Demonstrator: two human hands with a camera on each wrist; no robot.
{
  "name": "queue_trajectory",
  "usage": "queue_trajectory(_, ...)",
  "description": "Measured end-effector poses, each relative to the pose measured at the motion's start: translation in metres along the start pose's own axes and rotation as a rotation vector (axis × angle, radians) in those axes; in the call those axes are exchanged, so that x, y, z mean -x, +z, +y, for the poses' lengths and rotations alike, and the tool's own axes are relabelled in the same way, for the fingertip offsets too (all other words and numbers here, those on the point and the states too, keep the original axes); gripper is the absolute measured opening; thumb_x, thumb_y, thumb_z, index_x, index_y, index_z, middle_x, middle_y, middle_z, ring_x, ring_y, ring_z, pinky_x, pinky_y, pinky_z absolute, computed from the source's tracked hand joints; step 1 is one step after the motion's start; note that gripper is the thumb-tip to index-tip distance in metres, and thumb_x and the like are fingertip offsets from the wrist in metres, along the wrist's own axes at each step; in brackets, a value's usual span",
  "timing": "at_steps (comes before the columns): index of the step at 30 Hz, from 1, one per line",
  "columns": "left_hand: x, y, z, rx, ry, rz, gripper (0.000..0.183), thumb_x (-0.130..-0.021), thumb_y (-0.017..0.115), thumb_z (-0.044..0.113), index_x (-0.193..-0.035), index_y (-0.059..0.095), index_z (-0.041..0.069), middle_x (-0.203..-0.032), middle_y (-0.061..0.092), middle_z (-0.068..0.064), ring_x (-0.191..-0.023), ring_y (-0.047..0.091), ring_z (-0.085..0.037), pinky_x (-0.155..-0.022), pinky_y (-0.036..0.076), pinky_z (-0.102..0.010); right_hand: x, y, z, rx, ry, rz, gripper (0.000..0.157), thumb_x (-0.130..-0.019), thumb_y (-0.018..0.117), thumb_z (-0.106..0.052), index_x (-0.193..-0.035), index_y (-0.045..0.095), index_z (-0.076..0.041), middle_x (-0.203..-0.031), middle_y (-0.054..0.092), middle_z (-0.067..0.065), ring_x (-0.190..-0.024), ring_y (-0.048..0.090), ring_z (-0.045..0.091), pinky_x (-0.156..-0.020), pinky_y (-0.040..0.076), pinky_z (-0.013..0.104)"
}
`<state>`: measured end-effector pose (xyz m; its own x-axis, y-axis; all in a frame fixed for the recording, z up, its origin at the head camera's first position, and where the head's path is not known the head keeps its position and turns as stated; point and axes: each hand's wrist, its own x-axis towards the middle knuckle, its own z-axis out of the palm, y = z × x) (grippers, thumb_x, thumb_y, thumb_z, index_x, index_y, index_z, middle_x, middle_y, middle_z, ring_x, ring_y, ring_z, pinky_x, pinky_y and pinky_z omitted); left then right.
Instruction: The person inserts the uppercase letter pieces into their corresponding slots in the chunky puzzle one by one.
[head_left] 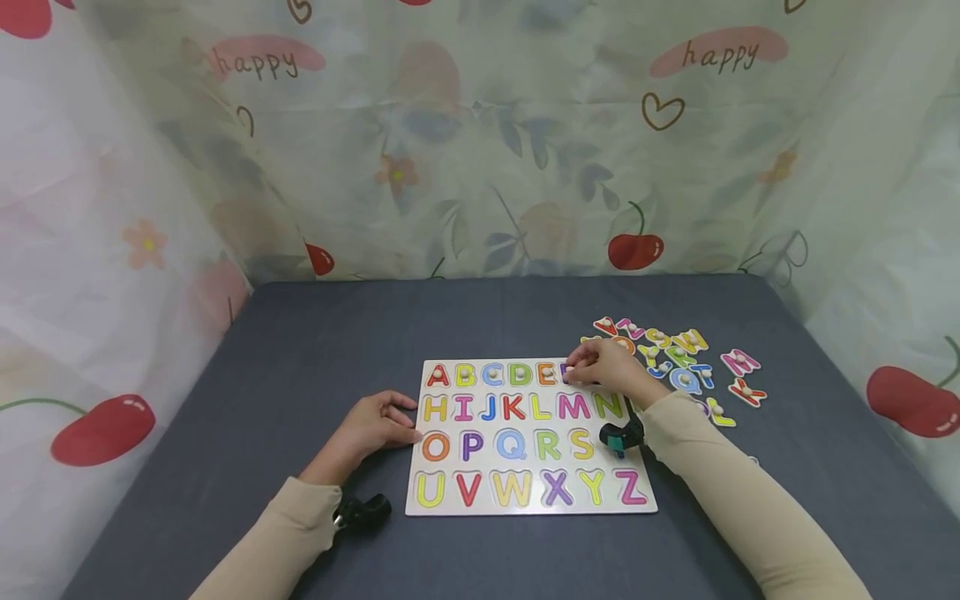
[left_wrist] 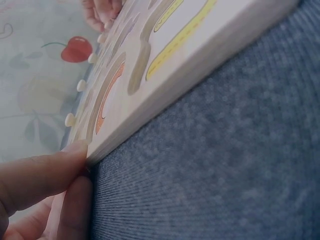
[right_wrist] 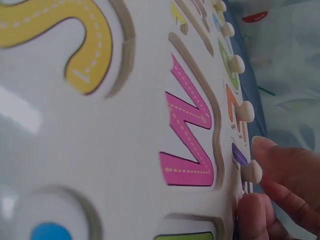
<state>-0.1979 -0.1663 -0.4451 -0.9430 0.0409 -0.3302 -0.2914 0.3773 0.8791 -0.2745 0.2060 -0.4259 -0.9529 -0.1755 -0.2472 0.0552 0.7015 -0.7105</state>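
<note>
A white alphabet puzzle board lies on the dark cloth, with knobbed letter pieces A to E seated in its top row. At the end of that row my right hand has its fingers around the purple letter F piece, whose wooden knob shows between finger and thumb. The piece sits at its slot; part of it is hidden by the hand. My left hand rests against the board's left edge. In the left wrist view its thumb touches the board's rim.
Loose knobbed letters lie in a pile behind and right of the board, including a blue Q, a pink M and a red K. A dark wrist mount hangs over the board's right side. Patterned curtains enclose the table.
</note>
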Motion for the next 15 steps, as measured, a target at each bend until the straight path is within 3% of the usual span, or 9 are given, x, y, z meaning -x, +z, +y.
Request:
queue_trajectory(4,0.001,0.001,0.001,-0.001,0.006,-0.004,0.052,-0.069,0.084,-0.001,-0.115,0.059,-0.002,-0.077,0.062,-0.008,-0.066,0.062,-0.015,-0.062,0.053,-0.027,0.009,-0.009,0.003,-0.028,-0.04,0.047,0.033,-0.086,0.073,-0.025,-0.111,0.065,-0.005,-0.093,0.059,0.008,-0.081,0.059,0.019,-0.071,0.048,0.029)
queue_trajectory(9,0.001,0.001,0.001,-0.002,0.006,-0.002,0.051,-0.07,0.083,-0.001,-0.115,0.059,-0.002,-0.076,0.061,-0.008,-0.065,0.062,-0.015,-0.061,0.052,-0.026,0.028,-0.035,0.005,-0.059,-0.094,0.118,0.038,-0.09,0.069,-0.024,-0.119,0.061,-0.001,-0.101,0.059,0.012,-0.088,0.059,0.023,-0.079,0.051,0.037)
queue_trajectory(15,0.0,0.001,0.0,-0.001,-0.003,0.006,0.05,-0.07,0.083,-0.001,-0.114,0.06,0.0,-0.077,0.062,-0.009,-0.066,0.062,-0.015,-0.062,0.052,-0.026,0.054,-0.07,0.018,-0.116,-0.056,0.173,0.048,-0.092,0.065,-0.035,-0.125,0.055,-0.002,-0.108,0.059,0.014,-0.096,0.063,0.03,-0.084,0.052,0.039)
